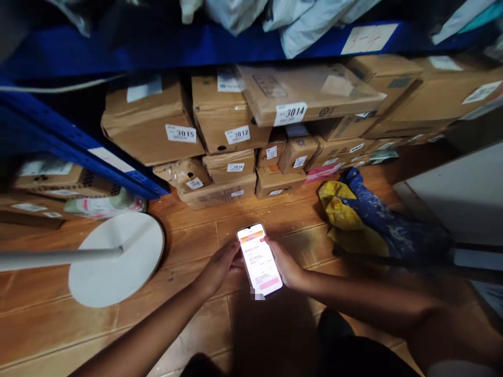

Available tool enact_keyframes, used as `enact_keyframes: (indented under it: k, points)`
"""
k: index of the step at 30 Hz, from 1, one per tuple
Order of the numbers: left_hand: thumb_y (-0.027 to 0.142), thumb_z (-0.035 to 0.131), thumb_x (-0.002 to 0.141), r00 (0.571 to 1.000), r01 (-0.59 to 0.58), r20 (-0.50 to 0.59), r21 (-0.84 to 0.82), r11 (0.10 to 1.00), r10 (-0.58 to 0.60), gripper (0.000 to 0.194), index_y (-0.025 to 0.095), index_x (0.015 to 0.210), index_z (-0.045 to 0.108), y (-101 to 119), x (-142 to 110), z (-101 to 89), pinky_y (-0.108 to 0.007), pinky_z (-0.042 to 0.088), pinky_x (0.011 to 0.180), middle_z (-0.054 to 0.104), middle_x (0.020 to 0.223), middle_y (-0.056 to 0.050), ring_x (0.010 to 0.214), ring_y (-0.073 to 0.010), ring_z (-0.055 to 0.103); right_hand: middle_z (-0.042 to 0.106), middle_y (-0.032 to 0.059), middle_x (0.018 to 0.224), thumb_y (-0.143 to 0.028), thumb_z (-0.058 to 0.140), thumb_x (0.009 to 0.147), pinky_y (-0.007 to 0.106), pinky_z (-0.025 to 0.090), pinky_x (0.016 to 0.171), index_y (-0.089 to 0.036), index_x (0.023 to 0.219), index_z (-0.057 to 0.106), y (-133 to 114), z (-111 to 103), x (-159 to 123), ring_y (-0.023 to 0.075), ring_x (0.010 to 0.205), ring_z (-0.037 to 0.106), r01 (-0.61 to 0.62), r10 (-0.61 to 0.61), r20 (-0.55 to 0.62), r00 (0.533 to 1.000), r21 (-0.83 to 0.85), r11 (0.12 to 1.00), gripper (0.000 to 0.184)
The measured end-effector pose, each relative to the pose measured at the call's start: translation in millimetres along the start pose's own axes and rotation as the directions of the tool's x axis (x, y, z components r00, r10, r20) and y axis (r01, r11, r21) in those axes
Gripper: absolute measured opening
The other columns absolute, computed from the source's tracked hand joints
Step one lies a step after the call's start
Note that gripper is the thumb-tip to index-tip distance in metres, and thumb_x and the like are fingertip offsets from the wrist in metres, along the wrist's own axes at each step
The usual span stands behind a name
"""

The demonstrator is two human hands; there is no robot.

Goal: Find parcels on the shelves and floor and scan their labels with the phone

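Observation:
A smartphone (261, 262) with a lit, mostly white screen is held between my two hands, low in the middle of the head view. An orange band crosses the top of its screen, and a pink button shows near the bottom; the text is too blurred to read. My left hand (220, 266) grips the phone's left edge, its fingertips partly hidden behind the phone. Along the right edge, my right hand (287, 264) is closed on the phone as well, most of its fingers out of sight underneath.
Cardboard boxes (226, 123) with number labels are stacked under a blue shelf beam (176, 50), with wrapped parcels (236, 13) above. A round white base (118, 267) with a pole stands on the left. Yellow and blue bags (353, 209) lie right, near a white panel (451, 178).

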State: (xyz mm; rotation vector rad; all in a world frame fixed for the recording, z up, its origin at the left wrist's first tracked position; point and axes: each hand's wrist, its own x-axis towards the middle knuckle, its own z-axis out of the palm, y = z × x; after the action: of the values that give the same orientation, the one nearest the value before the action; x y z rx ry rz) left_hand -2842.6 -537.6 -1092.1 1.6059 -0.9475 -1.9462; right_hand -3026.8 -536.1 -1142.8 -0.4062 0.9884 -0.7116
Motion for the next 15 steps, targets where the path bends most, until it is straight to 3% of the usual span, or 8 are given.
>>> enact_keyframes:
  k: [3,7,11,15]
  points:
    - [0.065,0.046,0.080,0.990,0.005,-0.142,-0.041,0.999,-0.011,0.064,0.012,0.111,0.063,52.6,-22.8,8.7,-0.036,0.051,0.076,0.069,0.108,-0.014,0.093,-0.0257,0.065,0.076,0.0104,0.087,-0.060,0.059,0.077,0.040,0.052,0.077,-0.013,0.098,0.068,-36.5,36.7,-25.3,0.0271,0.079,0.071,0.008,-0.005,-0.039,0.999,0.081,0.997,0.052]
    - [0.061,0.053,0.079,0.967,0.011,-0.254,-0.091,0.996,-0.034,0.054,0.011,0.097,0.066,124.9,-85.0,27.4,-0.034,0.051,0.073,0.072,0.092,-0.012,0.083,-0.0245,0.067,0.076,0.0097,0.088,-0.059,0.061,0.075,0.044,0.052,0.083,-0.016,0.097,0.068,-100.1,87.7,-93.4,0.0290,0.086,0.071,-0.080,0.095,-0.061,0.994,0.218,0.973,0.049]
    - [0.060,0.056,0.077,0.964,0.060,-0.253,-0.107,0.992,-0.086,0.050,0.012,0.089,0.067,211.1,-168.6,60.7,-0.033,0.051,0.072,0.073,0.086,-0.010,0.078,-0.0233,0.067,0.076,0.0066,0.086,-0.057,0.064,0.076,0.040,0.053,0.078,-0.020,0.092,0.069,-173.7,130.5,-183.8,0.0269,0.081,0.071,-0.057,0.080,-0.113,0.990,0.198,0.979,0.041]
    - [0.063,0.057,0.074,0.957,0.034,-0.285,-0.080,0.996,-0.055,0.051,0.013,0.080,0.066,313.8,-277.2,101.3,-0.034,0.051,0.068,0.071,0.077,-0.009,0.070,-0.0221,0.066,0.075,0.0067,0.082,-0.058,0.066,0.075,0.039,0.054,0.072,-0.020,0.093,0.070,-257.2,183.8,-292.0,0.0271,0.078,0.071,-0.055,0.077,-0.116,0.990,0.180,0.982,0.043]
